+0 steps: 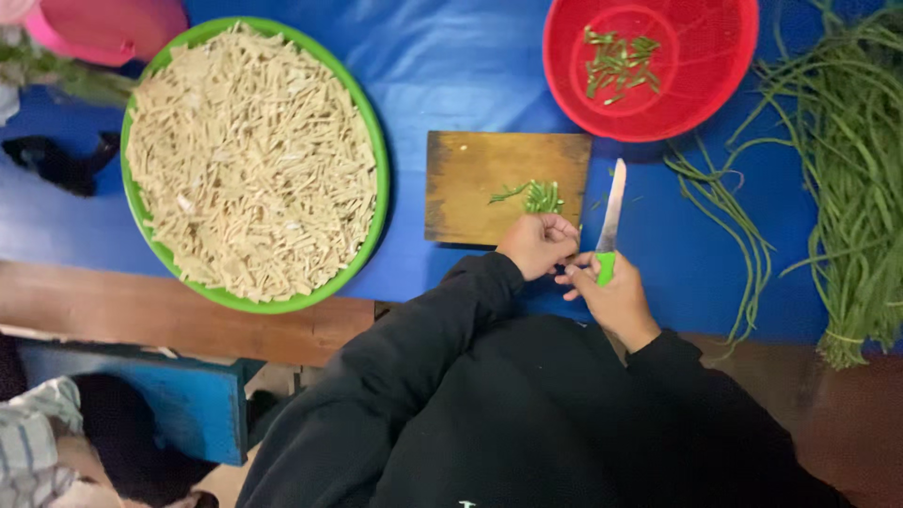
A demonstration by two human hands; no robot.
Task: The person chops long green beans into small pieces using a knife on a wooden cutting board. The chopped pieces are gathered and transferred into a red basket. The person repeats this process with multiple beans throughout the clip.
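Chopping looks barely begun: right hand [616,293] grips a green-handled knife [609,221], left hand [538,245] pinches cut long-bean pieces [538,197] on the wooden cutting board [470,183], few pieces in the red basket [715,85], large uncut long-bean pile [847,179] beside.

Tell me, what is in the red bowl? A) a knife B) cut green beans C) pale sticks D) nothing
B: the red bowl holds a small heap of cut green beans; the pale sticks fill the green tray instead.
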